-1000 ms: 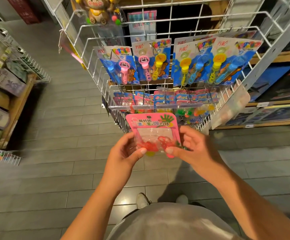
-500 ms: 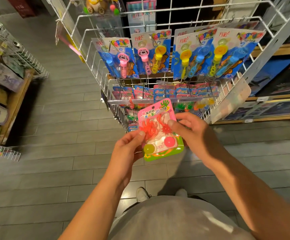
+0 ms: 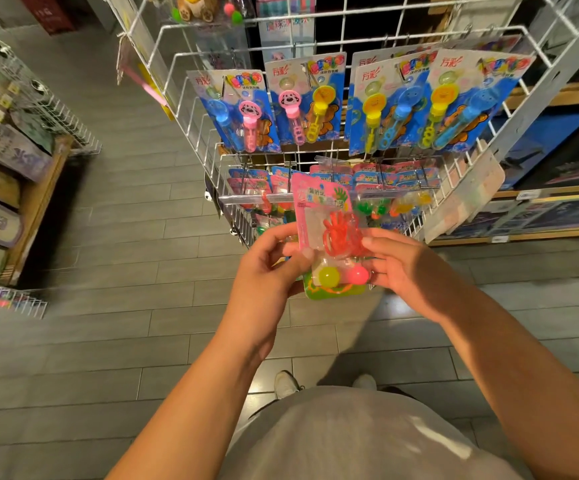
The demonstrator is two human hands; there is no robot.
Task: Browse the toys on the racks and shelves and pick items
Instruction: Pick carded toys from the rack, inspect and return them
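- Toy pack (image 3: 329, 233), glossy pink card with clear blister, held before white wire rack (image 3: 319, 161), open tiled floor (image 3: 135, 237) beneath
- Left hand (image 3: 263, 268) grip pinches its left edge; right hand (image 3: 405, 268) grip pinches its right edge

We read "方彩" in red at the top left of each blue bubble-wand card (image 3: 386, 102) hanging on the wire rack (image 3: 191, 109). Other print is too blurred.
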